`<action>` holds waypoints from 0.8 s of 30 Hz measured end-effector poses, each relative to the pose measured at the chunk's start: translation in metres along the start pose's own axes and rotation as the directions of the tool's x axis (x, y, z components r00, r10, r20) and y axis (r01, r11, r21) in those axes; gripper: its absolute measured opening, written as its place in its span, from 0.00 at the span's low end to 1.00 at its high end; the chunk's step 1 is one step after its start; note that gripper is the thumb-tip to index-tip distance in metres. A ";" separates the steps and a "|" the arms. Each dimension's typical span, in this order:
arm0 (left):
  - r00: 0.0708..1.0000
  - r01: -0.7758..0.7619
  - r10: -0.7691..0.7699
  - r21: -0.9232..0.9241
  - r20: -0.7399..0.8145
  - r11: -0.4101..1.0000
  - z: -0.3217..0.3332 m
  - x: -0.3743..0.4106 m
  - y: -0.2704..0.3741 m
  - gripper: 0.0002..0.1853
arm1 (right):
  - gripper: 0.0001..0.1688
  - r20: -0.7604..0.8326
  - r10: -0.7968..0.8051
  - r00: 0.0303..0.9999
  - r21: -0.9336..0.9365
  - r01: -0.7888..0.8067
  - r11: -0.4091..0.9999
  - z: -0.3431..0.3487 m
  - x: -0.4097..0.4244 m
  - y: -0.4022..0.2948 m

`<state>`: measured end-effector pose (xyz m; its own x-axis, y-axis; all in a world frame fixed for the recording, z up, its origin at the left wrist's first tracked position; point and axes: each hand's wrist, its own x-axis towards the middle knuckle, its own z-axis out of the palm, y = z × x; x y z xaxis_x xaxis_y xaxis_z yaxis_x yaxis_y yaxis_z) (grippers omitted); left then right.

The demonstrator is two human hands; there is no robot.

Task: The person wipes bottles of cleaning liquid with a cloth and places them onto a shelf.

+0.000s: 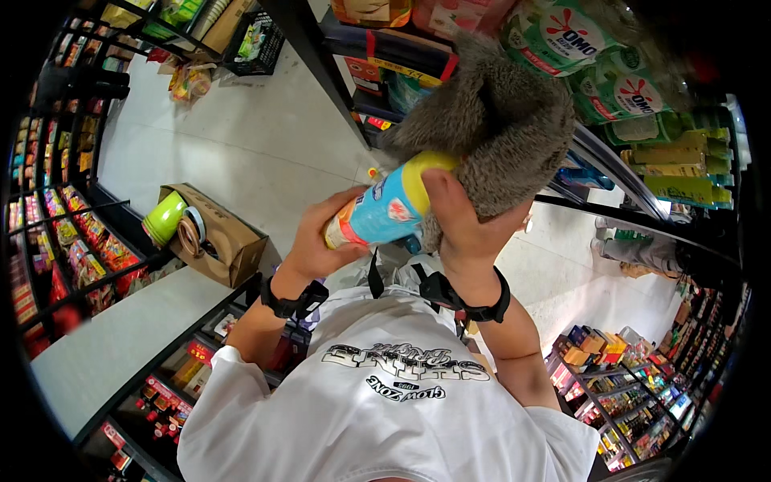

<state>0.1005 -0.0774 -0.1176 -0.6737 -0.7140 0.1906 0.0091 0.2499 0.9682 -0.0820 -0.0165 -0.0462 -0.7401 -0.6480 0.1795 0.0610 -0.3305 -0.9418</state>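
My left hand (322, 238) is wrapped around the lower end of a blue and yellow cylindrical bottle (385, 208), which lies tilted in front of my body. A bunched grey plush cloth (518, 132) is in my right hand (473, 232). My right thumb presses near the bottle's yellow top (430, 165), and the cloth touches that end. Most of my right fingers are hidden behind the cloth. Both wrists wear black straps.
Green-labelled OMO detergent packs (578, 36) and yellow-green bottles (677, 169) fill the shelf ahead. At left, a cardboard box (232, 247) stands beside a white-topped shelf unit (144, 337), with lime-green tubs (164, 218) nearby. A person's legs (635, 252) show at right.
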 end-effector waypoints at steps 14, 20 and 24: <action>0.845 0.461 -0.280 -0.356 0.456 0.813 -0.012 0.021 0.049 0.40 | 0.30 0.459 0.254 0.851 0.125 -0.345 0.930 -0.040 0.041 -0.054; 0.770 0.631 -0.521 -0.319 0.368 0.707 -0.017 0.007 0.040 0.45 | 0.42 0.573 0.292 0.766 0.094 -0.416 0.905 -0.049 0.042 -0.042; 0.952 0.268 -0.251 -0.085 0.174 0.960 -0.002 0.032 0.082 0.43 | 0.50 0.212 0.119 0.970 0.164 -0.155 0.974 -0.037 0.027 -0.041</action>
<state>0.0812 -0.0808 -0.0323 -0.7724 -0.6288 -0.0895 -0.1094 -0.0071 0.9940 -0.1295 0.0048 -0.0129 -0.5685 -0.8135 0.1224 0.2844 -0.3340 -0.8986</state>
